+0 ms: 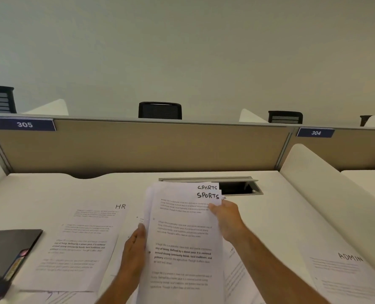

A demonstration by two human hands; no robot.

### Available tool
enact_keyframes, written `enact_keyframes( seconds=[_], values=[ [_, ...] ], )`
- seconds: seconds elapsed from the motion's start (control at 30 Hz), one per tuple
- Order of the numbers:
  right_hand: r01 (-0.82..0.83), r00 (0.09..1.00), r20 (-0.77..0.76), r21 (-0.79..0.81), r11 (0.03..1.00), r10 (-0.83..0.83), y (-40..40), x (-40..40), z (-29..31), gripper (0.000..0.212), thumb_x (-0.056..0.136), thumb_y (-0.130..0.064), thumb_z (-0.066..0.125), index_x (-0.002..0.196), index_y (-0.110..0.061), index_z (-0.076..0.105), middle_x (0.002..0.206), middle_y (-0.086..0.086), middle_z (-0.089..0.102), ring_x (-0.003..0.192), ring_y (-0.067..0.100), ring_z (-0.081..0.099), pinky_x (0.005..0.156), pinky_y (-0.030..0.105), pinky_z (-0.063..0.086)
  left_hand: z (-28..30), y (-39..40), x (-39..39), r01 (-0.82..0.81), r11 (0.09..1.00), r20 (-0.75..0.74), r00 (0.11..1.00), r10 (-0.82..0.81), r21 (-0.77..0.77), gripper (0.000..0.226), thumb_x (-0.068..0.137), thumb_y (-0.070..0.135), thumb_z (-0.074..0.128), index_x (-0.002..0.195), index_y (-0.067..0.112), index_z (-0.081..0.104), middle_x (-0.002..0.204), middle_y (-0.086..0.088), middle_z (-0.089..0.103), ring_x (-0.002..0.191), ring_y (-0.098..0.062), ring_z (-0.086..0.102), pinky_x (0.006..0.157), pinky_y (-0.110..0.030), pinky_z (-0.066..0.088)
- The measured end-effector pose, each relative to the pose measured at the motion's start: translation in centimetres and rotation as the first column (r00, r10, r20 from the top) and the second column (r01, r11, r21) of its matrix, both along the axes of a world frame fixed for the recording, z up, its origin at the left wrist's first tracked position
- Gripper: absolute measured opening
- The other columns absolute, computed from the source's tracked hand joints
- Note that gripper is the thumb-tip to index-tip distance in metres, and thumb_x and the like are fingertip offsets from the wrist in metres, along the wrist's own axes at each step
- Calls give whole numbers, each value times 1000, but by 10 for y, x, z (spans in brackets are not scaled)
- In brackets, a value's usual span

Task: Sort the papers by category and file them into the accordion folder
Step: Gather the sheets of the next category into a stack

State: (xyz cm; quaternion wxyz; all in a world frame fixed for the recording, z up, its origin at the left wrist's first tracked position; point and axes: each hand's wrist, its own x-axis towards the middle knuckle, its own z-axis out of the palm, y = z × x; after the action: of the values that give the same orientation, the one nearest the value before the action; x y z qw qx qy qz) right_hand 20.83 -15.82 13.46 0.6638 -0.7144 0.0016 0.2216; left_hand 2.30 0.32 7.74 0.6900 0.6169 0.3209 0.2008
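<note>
SPORTS sheets (pixel 183 238) held upright, long axis running away.
Left hand (pixel 133 255) fingers pressed flat together; right hand (pixel 226 220) pinches the edge.

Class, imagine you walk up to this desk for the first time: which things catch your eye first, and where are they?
Centre: the SPORTS papers, held up between the left hand and right hand. The HR sheet lies flat to the left, the ADMIN sheet at far right. The dark accordion folder sits at the left edge.

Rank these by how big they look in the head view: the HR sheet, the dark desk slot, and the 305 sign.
1. HR sheet, by far.
2. Dark desk slot and 305 sign look alike, and distance from the camera differs, so unranked.
</note>
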Motion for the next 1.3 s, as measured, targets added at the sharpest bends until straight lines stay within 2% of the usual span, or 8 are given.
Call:
enact_keyframes(
  seconds=[0.13, 0.3, 0.43, 0.7, 0.8, 0.97, 1.2, 1.3],
  values=[
    [-32, 976, 219, 130, 991, 3, 11, -9, 20, 9, 96, -15, 63, 103, -11, 68, 98, 4, 78, 85, 24, 76, 74, 45, 64, 6, 6, 0, -113, 944, 134, 988, 75, 309, 16, 94, 35, 63, 88, 20, 64, 84, 5, 75, 74, -18, 73, 55, -25, 58],
    [-103, 920, 393, 227, 968, 6, 13, -19, 24, 13, 94, -14, 65, 106, -19, 63, 100, -6, 76, 90, 16, 74, 68, 31, 62, 12, 10, 3, -161, 879, 197, 977, 79, 449, 16, 91, 41, 64, 102, 34, 55, 97, 22, 67, 89, 0, 67, 56, -14, 56],
    [-150, 928, 357, 97, 984, 106, 10, -31, -9, 31, 92, -7, 66, 112, -30, 61, 108, -8, 73, 100, 15, 70, 80, 37, 62, -6, 12, 3, -158, 879, 133, 985, 109, 449, 29, 88, 29, 73, 109, 36, 53, 97, 17, 66, 86, -6, 67, 56, -18, 57],
    [-207, 834, 451, -278, 938, 318, -10, -22, -54, 24, 101, -36, 53, 124, -34, 58, 124, -16, 66, 117, 10, 62, 98, 30, 54, -20, 28, 7, -342, 886, 110, 940, 324, 313, 13, 88, 20, 74, 93, 28, 66, 83, 6, 70, 80, -20, 68, 58, -26, 50],
    [-207, 702, 418, -655, 726, 577, -46, -8, -84, 53, 103, -54, 33, 151, -32, 36, 159, -10, 34, 149, 12, 28, 121, 34, 20, -22, 51, 1, -413, 857, 80, 909, 409, 308, 15, 88, 18, 73, 100, 17, 65, 88, -6, 69, 83, -33, 67, 71, -39, 56],
    [-153, 691, 71, -958, 242, 719, -108, 1, -138, 86, 91, -78, 12, 160, -29, -4, 167, 2, -15, 154, 24, -16, 120, 53, -10, -31, 71, -15, -474, 827, 10, 869, 494, 303, 16, 90, 19, 71, 103, 16, 62, 96, -12, 67, 88, -35, 64, 82, -52, 57],
    [13, 878, 90, -986, 164, 471, -133, 15, -130, 92, 91, -77, 15, 160, -17, 6, 168, 10, -3, 154, 30, -8, 120, 62, -4, -39, 69, -21, -473, 825, -32, 862, 506, 310, 13, 91, 21, 70, 99, 18, 62, 93, -9, 66, 87, -36, 64, 82, -52, 57],
    [103, 878, 145, -988, 115, 457, -129, 13, -123, 76, 99, -54, 24, 160, -16, -2, 167, 13, -8, 154, 34, -10, 120, 66, -2, -39, 67, -21, -473, 823, -27, 862, 506, 316, 12, 91, 21, 70, 99, 19, 61, 92, -9, 66, 86, -35, 64, 80, -51, 57]
  ],
)
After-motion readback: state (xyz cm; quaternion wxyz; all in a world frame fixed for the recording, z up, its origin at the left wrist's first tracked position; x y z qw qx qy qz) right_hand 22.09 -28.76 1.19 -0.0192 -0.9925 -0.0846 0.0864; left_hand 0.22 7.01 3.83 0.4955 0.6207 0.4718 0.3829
